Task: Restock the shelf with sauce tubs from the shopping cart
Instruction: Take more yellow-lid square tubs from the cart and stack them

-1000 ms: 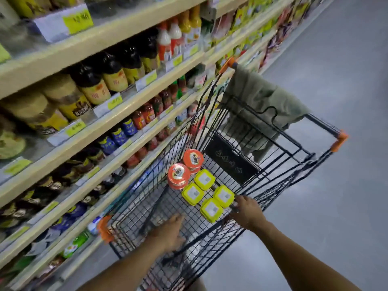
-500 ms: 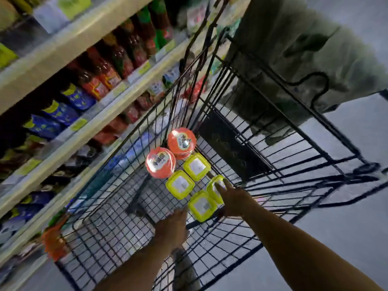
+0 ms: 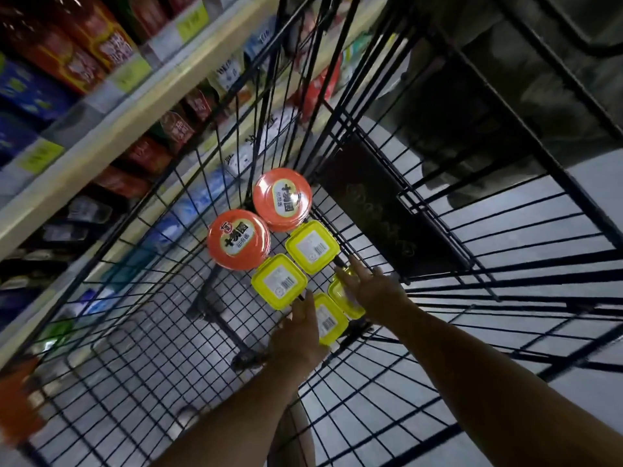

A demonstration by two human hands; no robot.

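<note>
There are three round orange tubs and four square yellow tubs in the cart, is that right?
Not three: the head view shows two round orange tubs. The four square yellow tubs in the cart are right.

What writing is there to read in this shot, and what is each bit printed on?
"十": first big character on the orange tubs; the rest is too blurred.
Barcode labels on the yellow tubs: print too small.
Blurred: the shelf price tags.
Unreadable: faint marks on the black cart panel.
</note>
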